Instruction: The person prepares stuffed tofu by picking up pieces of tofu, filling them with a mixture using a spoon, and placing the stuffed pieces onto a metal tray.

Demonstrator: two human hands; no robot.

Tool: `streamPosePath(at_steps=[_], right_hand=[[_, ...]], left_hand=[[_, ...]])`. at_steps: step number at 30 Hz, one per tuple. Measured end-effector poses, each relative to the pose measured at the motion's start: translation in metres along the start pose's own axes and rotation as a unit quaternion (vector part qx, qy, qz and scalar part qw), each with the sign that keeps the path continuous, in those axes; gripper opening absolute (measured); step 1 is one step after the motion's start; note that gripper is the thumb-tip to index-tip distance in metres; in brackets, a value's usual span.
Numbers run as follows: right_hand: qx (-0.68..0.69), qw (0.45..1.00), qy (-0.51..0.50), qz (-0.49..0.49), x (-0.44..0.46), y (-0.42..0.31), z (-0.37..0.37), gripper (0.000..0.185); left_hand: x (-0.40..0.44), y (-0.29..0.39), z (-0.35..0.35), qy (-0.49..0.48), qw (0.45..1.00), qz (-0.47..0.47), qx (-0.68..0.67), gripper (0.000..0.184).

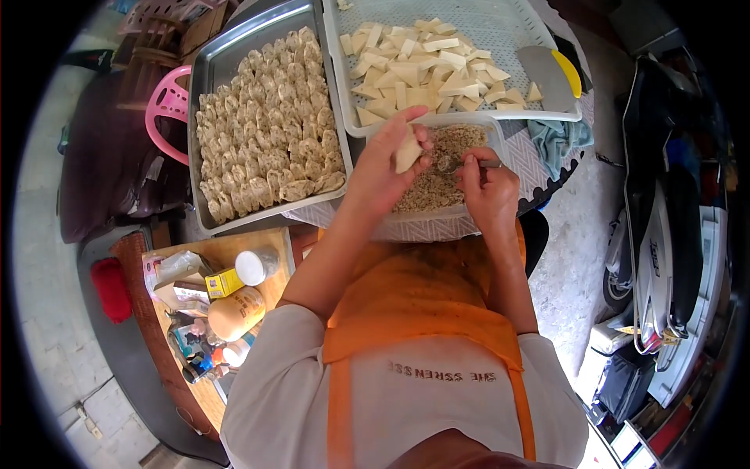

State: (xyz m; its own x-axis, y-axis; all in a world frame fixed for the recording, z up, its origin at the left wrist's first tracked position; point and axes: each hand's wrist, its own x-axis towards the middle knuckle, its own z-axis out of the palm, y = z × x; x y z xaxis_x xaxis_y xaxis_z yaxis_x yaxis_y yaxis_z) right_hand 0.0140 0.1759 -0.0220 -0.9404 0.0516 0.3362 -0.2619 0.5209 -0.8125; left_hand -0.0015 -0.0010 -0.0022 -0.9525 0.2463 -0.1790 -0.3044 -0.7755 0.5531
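My left hand [388,160] is closed around a pale tofu piece [407,150], held over the near end of the filling tub. In my right hand [490,187] is a metal spoon [448,163], its bowl down at the minced filling [459,141]. That crumbly brown filling lies in a white plastic tub [494,134]. Behind the tub, a white perforated tray [488,35] carries a heap of cut tofu pieces [422,66], many of them triangular. To the left, a metal tray [205,86] holds rows of filled pieces [266,129] speckled with brown.
A scraper with a yellow handle [566,73] rests on the perforated tray's right side. Beside it hangs a blue-green cloth [556,144] near the table edge. A wooden side table [273,242] bears jars and boxes. A pink plastic handle [160,117] adjoins the metal tray.
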Motion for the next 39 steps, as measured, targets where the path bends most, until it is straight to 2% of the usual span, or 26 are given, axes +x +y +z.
streamPosePath(at_steps=[3, 6, 9, 12, 15, 18, 21, 24, 27, 30, 33, 36, 39], right_hand=[[0.006, 1.000, 0.002, -0.003, 0.001, -0.003, 0.000, 0.007], [0.007, 1.000, 0.002, 0.000, 0.001, -0.004, 0.000, 0.007], [0.016, 1.000, -0.001, 0.008, 0.001, -0.007, 0.000, 0.007], [0.018, 1.000, -0.004, 0.007, 0.001, -0.007, 0.000, 0.008], [0.020, 1.000, -0.007, 0.005, 0.001, -0.007, 0.000, 0.008], [0.021, 1.000, -0.008, 0.013, 0.001, -0.009, -0.001, 0.009], [0.015, 1.000, -0.012, 0.010, 0.001, -0.009, -0.001, 0.009], [0.007, 1.000, -0.013, -0.001, 0.001, -0.005, -0.001, 0.009], [0.017, 1.000, -0.014, 0.002, 0.001, -0.006, -0.001, 0.009], [0.022, 1.000, -0.016, 0.010, 0.001, -0.007, -0.001, 0.009], [0.021, 1.000, -0.017, 0.011, 0.001, -0.007, -0.001, 0.009], [0.018, 1.000, -0.017, 0.011, 0.001, -0.007, -0.001, 0.009], [-0.003, 1.000, -0.017, -0.011, 0.001, -0.001, 0.000, 0.009]], left_hand=[[0.001, 0.002, -0.001, 0.012, 0.997, -0.047, -0.054, 0.031], [0.003, 0.009, -0.014, -0.105, 0.986, -0.100, -0.084, 0.045], [-0.003, 0.009, -0.005, -0.006, 0.995, -0.096, -0.019, 0.050], [-0.003, 0.006, -0.004, -0.010, 0.997, -0.075, 0.010, 0.048], [-0.005, 0.002, 0.028, 0.163, 0.982, -0.033, 0.088, 0.046], [-0.004, 0.006, -0.003, -0.024, 0.998, -0.061, 0.001, 0.046], [-0.003, 0.001, -0.002, -0.017, 0.999, -0.032, 0.034, 0.047], [-0.002, 0.003, 0.009, 0.034, 0.998, -0.054, -0.027, 0.047], [-0.002, 0.004, -0.006, -0.019, 0.997, -0.069, -0.024, 0.048], [-0.005, 0.004, -0.003, 0.003, 0.996, -0.087, 0.029, 0.050], [-0.007, 0.003, 0.010, 0.064, 0.994, -0.054, 0.063, 0.050], [-0.006, 0.003, -0.001, -0.012, 0.998, -0.049, 0.046, 0.049], [0.001, 0.003, -0.019, -0.152, 0.985, -0.066, -0.057, 0.043]])
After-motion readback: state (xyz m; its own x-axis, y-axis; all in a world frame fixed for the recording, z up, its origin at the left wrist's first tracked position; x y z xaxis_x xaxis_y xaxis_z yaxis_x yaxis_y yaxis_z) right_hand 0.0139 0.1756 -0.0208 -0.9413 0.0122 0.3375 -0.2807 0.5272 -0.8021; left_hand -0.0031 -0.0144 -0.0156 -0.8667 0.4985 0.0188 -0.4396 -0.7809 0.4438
